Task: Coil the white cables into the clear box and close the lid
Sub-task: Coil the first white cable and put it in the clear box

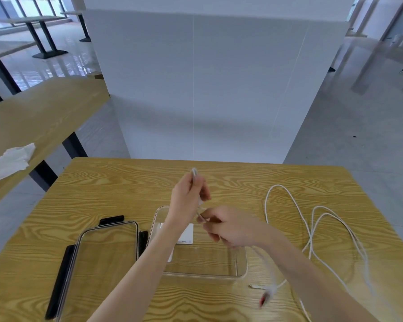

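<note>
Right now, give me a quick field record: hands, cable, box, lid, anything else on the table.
left hand: raised above the box, pinching one end of a white cable
right hand: gripping the same cable lower down, over the box
white cable: mostly loose on the table, right of the box; not coiled
clear box: open, holding a white flat item
lid: off, lying left of the box, black clips
plug end: blurred, near the box's front right corner
</note>
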Demonstrator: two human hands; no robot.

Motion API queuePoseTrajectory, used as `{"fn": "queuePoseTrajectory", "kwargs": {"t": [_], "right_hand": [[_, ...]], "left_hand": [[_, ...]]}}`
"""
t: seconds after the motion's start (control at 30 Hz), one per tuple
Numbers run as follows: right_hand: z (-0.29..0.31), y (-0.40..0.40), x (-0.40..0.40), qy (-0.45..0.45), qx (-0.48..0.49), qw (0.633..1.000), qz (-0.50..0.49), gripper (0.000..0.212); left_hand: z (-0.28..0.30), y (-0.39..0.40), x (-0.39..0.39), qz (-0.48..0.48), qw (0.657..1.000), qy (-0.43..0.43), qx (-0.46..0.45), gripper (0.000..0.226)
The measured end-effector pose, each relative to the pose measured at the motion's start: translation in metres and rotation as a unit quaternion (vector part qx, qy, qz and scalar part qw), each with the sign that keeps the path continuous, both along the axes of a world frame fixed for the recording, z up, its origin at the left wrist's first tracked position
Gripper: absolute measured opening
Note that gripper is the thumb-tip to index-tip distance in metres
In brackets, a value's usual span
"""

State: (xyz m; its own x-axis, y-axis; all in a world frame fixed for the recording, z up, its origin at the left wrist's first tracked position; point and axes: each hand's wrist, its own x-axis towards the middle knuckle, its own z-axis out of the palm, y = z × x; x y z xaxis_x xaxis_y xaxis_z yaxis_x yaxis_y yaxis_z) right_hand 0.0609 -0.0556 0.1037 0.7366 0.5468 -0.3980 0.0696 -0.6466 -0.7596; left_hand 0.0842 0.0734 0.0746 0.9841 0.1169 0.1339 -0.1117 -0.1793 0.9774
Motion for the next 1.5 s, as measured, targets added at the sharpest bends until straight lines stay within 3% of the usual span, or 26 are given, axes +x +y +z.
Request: {"fn": "queuePoseTrajectory", "kwargs": {"t": [0.13, 0.2, 0.27, 0.4, 0.47, 0.53, 0.67, 0.77, 0.83, 1.07, 1.27, 1.33, 1.4, 1.5], "right_hand": [[0.012, -0.009, 0.012, -0.13, -0.08, 0.986, 0.067, 0.022], [0.015, -0.014, 0.017, -0.159, -0.092, 0.98, 0.078, 0.017], [0.018, -0.018, 0.023, -0.147, -0.084, 0.981, 0.091, 0.013], [0.029, -0.034, 0.038, -0.114, -0.006, 0.991, 0.063, 0.009], [0.027, -0.041, 0.043, -0.088, 0.056, 0.994, 0.023, 0.014], [0.018, -0.043, 0.045, -0.08, 0.115, 0.99, -0.006, 0.02], [-0.005, -0.033, 0.039, -0.105, 0.221, 0.966, -0.087, 0.018], [-0.018, -0.021, 0.029, -0.133, 0.249, 0.947, -0.154, 0.021], [-0.027, -0.012, 0.024, -0.132, 0.258, 0.938, -0.187, 0.021], [-0.031, -0.001, 0.012, 0.012, 0.322, 0.91, -0.26, 0.028], [-0.033, -0.014, 0.006, 0.056, 0.29, 0.929, -0.223, 0.029], [-0.036, -0.019, 0.004, 0.006, 0.248, 0.946, -0.208, 0.027], [-0.042, -0.023, 0.004, -0.102, 0.137, 0.971, -0.17, 0.026], [-0.053, -0.024, 0.009, -0.174, 0.054, 0.96, -0.213, 0.024]], "left_hand": [[-0.015, 0.005, -0.01, -0.101, 0.98, 0.005, 0.174, 0.031], [-0.02, 0.006, -0.013, -0.155, 0.965, 0.055, 0.205, 0.027], [-0.019, 0.007, -0.017, -0.206, 0.956, 0.108, 0.179, 0.028], [-0.013, 0.019, -0.018, -0.272, 0.938, 0.213, 0.019, 0.05], [-0.012, 0.028, -0.016, -0.297, 0.918, 0.238, -0.11, 0.053], [-0.011, 0.031, -0.014, -0.301, 0.885, 0.245, -0.258, 0.047], [-0.004, 0.018, -0.014, -0.259, 0.814, 0.24, -0.46, 0.033], [-0.002, 0.007, -0.015, -0.218, 0.739, 0.254, -0.584, 0.034], [-0.002, 0.001, -0.015, -0.173, 0.709, 0.255, -0.634, 0.041], [-0.003, -0.015, -0.014, -0.036, 0.759, 0.204, -0.616, 0.04], [-0.006, -0.011, -0.017, -0.02, 0.834, 0.173, -0.523, 0.038], [-0.006, -0.011, -0.019, -0.013, 0.848, 0.173, -0.502, 0.037], [-0.005, -0.01, -0.02, -0.017, 0.849, 0.173, -0.5, 0.037], [-0.004, -0.01, -0.023, -0.036, 0.844, 0.175, -0.505, 0.038]]}}
